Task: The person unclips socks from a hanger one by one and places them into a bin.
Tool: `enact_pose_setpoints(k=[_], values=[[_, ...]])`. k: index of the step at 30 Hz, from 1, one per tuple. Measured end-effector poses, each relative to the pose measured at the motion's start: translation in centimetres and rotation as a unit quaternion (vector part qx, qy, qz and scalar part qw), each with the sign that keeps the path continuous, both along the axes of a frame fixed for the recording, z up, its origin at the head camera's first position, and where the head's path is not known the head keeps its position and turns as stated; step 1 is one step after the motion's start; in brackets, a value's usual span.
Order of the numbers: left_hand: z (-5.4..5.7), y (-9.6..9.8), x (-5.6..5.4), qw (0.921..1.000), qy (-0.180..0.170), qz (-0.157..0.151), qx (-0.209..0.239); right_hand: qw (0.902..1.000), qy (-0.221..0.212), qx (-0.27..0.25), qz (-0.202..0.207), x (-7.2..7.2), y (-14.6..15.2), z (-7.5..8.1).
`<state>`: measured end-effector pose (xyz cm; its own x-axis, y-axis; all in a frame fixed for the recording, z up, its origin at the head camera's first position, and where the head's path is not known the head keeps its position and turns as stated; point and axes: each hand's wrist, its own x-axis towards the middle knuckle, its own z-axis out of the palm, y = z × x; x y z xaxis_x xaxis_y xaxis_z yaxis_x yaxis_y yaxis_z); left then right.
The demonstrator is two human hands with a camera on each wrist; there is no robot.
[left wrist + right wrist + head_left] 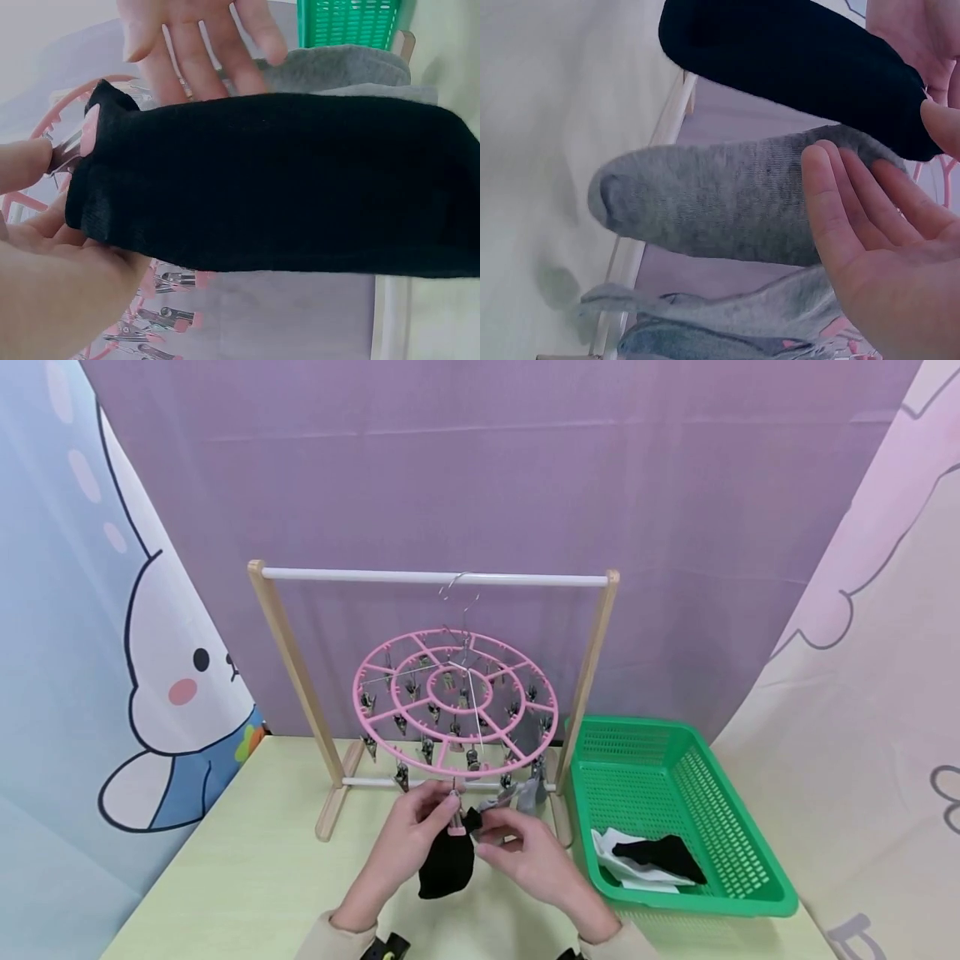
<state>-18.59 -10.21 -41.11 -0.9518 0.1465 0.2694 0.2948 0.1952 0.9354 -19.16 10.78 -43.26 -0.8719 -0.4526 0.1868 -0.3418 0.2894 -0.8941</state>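
Note:
A black sock (447, 864) hangs by its cuff from a metal clip (71, 150) with pink tips, at the near edge of the pink round drying hanger (452, 772). My left hand (397, 847) pinches the clip, thumb on its handle, with fingers behind the sock's cuff. Beside the cuff, my right hand (528, 856) holds nothing; its fingers are extended and relaxed in the right wrist view. Just past them hangs a grey sock (712, 199), with more grey socks (727, 315) behind it.
A wooden stand with a white bar (360, 576) carries the hanger by its hook. Several clips (402, 775) dangle from the rings. To the right, a green basket (757, 906) contains a black sock (667, 856) and white fabric (606, 846). A purple cloth (480, 485) stands behind.

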Motion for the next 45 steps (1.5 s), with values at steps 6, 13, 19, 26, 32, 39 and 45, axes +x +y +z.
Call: enact_pose_setpoints(k=[6,13,19,26,32,39,45], values=[[-0.17,-0.27,-0.03,0.9995,0.004,-0.031,-0.004,0.9993,-0.005,-0.036,0.007,0.19,-0.29,0.02],[-0.28,-0.23,-0.05,0.9993,0.004,-0.037,-0.007,0.9991,-0.008,-0.041,0.009,0.37,-0.51,0.18],[-0.14,0.04,0.04,0.9995,0.008,-0.027,-0.017,0.9991,-0.001,-0.039,-0.016,0.46,-0.61,0.23],[-0.18,0.22,-0.15,0.9994,0.018,-0.027,-0.007,0.9992,0.012,-0.032,-0.02,0.42,-0.53,0.36],[-0.38,0.47,-0.21,0.9997,0.016,-0.013,0.009,0.9993,0.003,-0.033,-0.019,0.46,-0.53,0.4],[-0.45,0.62,-0.11,0.9983,0.045,0.009,0.035,0.9996,-0.013,-0.022,-0.015,0.75,-0.63,0.01],[-0.19,0.18,-0.14,0.9972,0.058,0.022,0.043,0.9997,0.012,0.011,-0.016,0.94,0.1,-0.53]])
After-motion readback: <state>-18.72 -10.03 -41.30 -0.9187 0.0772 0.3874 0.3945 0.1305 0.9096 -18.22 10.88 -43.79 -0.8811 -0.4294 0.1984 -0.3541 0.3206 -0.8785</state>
